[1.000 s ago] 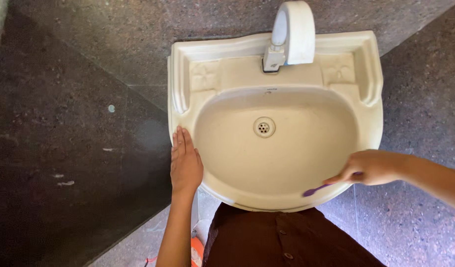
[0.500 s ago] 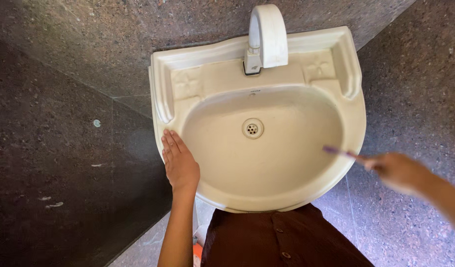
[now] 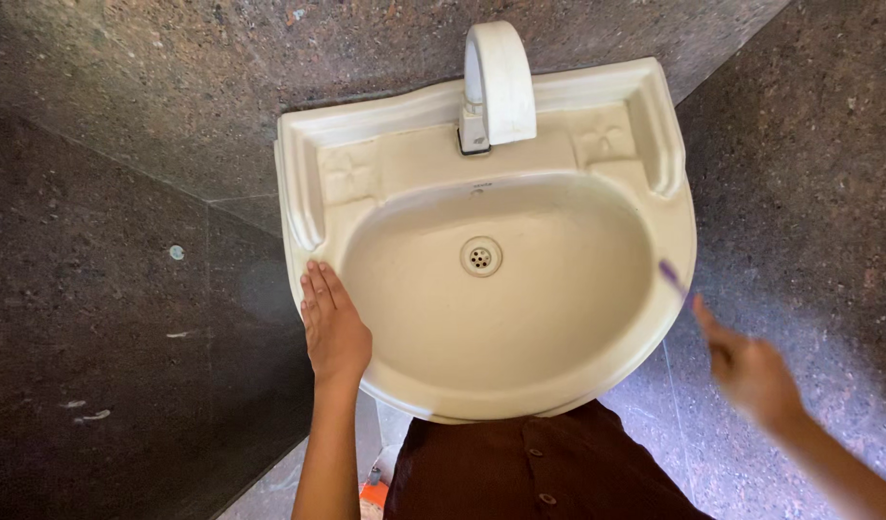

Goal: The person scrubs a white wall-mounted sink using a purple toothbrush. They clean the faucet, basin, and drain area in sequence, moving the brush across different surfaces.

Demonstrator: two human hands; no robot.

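Note:
A cream wall basin (image 3: 645, 289) fills the middle of the head view, with a drain (image 3: 480, 256) in its bowl. My left hand (image 3: 333, 329) lies flat, palm down, on the basin's left rim with the fingers together. My right hand (image 3: 748, 371) is blurred, beside the basin's right rim, and grips a purple toothbrush (image 3: 673, 278). The brush head points up and left over the right rim.
A white curved tap (image 3: 499, 82) stands at the back of the basin, between two soap recesses. Dark speckled stone walls and floor surround the basin. My dark buttoned shirt (image 3: 534, 467) is below the front rim. Something orange (image 3: 371, 496) lies on the floor.
My right hand has swung the toothbrush from the front rim up to the right rim and moved away to the right. My left hand stays on the left rim. The view has shifted.

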